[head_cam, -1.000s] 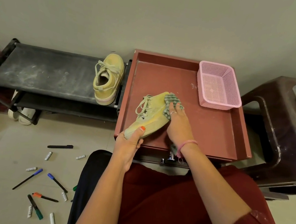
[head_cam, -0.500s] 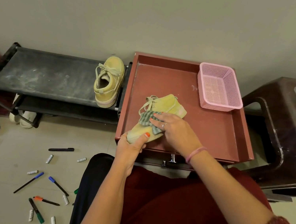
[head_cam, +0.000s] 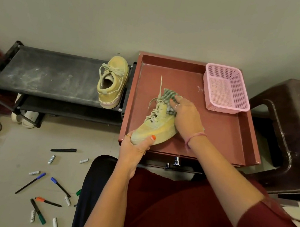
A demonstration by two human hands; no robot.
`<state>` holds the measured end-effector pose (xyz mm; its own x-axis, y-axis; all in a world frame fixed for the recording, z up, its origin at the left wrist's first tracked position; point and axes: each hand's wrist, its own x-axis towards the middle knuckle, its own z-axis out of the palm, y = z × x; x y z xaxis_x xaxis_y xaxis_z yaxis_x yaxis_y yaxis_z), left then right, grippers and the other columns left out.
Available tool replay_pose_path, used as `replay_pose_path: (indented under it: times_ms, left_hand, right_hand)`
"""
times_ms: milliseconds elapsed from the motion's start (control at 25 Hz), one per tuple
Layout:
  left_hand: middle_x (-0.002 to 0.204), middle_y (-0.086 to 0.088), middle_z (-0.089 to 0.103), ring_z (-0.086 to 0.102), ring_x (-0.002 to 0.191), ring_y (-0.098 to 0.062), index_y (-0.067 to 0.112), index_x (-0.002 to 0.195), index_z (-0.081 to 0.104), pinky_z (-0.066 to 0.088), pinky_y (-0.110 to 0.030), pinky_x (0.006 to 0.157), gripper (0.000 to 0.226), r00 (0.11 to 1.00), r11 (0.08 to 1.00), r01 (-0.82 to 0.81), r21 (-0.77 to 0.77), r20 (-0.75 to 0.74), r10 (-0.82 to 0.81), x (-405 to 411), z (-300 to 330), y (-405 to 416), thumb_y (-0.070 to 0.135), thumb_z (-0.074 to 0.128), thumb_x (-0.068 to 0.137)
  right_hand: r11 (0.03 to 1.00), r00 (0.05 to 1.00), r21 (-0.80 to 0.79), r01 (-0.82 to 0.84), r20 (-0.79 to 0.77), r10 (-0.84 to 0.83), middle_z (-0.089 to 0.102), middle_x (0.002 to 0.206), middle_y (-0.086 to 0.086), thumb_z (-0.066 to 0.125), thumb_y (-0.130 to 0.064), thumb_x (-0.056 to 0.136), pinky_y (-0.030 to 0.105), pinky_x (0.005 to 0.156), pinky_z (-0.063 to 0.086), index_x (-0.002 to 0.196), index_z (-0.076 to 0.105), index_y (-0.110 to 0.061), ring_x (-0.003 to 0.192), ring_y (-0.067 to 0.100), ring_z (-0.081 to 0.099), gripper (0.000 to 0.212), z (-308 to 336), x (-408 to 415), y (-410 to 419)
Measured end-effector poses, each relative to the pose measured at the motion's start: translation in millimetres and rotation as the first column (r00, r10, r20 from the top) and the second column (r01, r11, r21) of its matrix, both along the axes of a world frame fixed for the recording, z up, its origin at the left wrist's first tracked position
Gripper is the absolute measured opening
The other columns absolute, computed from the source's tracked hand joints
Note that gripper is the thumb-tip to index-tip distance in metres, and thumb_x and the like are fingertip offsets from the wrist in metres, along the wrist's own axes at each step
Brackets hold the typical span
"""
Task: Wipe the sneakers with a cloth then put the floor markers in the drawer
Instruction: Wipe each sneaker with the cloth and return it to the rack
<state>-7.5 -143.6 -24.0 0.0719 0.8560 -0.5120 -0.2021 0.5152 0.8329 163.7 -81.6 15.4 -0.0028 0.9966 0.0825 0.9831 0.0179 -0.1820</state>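
here, near the front left corner of the red tray point(head_cam: 219, 139), the left hand point(head_cam: 135, 151) gripped the toe of a yellow sneaker point(head_cam: 155, 127). the right hand point(head_cam: 186, 117) pressed a striped cloth point(head_cam: 168, 96), fingers curled over it, against the sneaker's ankle. the sneaker looked light and soft-sided, best held by its firmer toe or sole.

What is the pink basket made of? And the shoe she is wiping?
The pink basket looks like moulded plastic: stiff walls full of tiny mesh holes, slightly shiny. The yellow sneaker looks like soft, matte suede or canvas, dull and dusty with woven laces; I cannot tell which.
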Motion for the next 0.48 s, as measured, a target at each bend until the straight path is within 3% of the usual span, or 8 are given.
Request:
replay_pose_path:
  times_ms: [120,240,320,400,480]
  left_hand:
    - [0.102,-0.009,0.068,0.060,0.075,-0.013,0.010,0.120,0.056,0.050,-0.027,0.067,0.046,0.999,0.998,-0.043,-0.038,0.019,0.043,1,-2,2,0.020,0.076,0.080]
    - [0.105,-0.012,0.069,0.061,0.075,-0.012,0.009,0.121,0.055,0.050,-0.025,0.065,0.049,0.998,0.997,-0.061,-0.048,0.025,0.062,1,-3,3,0.022,0.077,0.079]
    - [0.104,-0.010,0.069,0.060,0.073,-0.011,0.009,0.121,0.055,0.050,-0.025,0.065,0.048,0.997,0.996,-0.064,-0.059,0.032,0.066,2,-4,2,0.021,0.077,0.079]
    - [0.103,-0.009,0.068,0.059,0.067,-0.008,0.007,0.122,0.054,0.049,-0.022,0.062,0.048,0.997,0.995,-0.072,-0.068,0.034,0.074,2,-3,1,0.019,0.076,0.081]
    - [0.101,-0.008,0.067,0.056,0.060,-0.004,0.006,0.123,0.055,0.047,-0.018,0.056,0.045,0.993,0.992,-0.087,-0.095,0.073,0.094,2,-2,3,0.018,0.073,0.083]
  right_hand:
    - [0.993,0.987,0.014,-0.119,-0.111,0.120,0.029,0.153,0.006,0.041,0.008,0.091,0.024,0.115,0.011,0.143,0.037,-0.009,0.142,0.021,0.023,0.055,0,-26,-46]
    - [0.994,0.977,0.042,-0.105,-0.180,0.111,0.048,0.140,0.012,0.061,0.021,0.071,0.037,0.109,0.030,0.132,0.052,-0.005,0.131,0.033,0.043,0.068,-11,-34,-83]
    - [0.992,0.986,0.058,-0.109,-0.122,0.115,0.052,0.136,0.015,0.068,0.024,0.059,0.046,0.104,0.034,0.130,0.053,-0.004,0.125,0.037,0.049,0.078,-28,-12,-82]
    - [0.999,0.988,0.034,0.015,-0.155,-0.009,0.047,0.140,0.013,0.058,0.025,0.070,0.045,0.110,0.031,0.136,0.045,-0.008,0.130,0.035,0.044,0.076,-33,9,-66]
    - [0.974,0.942,-0.041,0.223,-0.247,-0.226,0.037,0.149,0.007,0.048,0.019,0.082,0.035,0.116,0.021,0.142,0.035,-0.014,0.139,0.029,0.032,0.069,-31,12,-53]
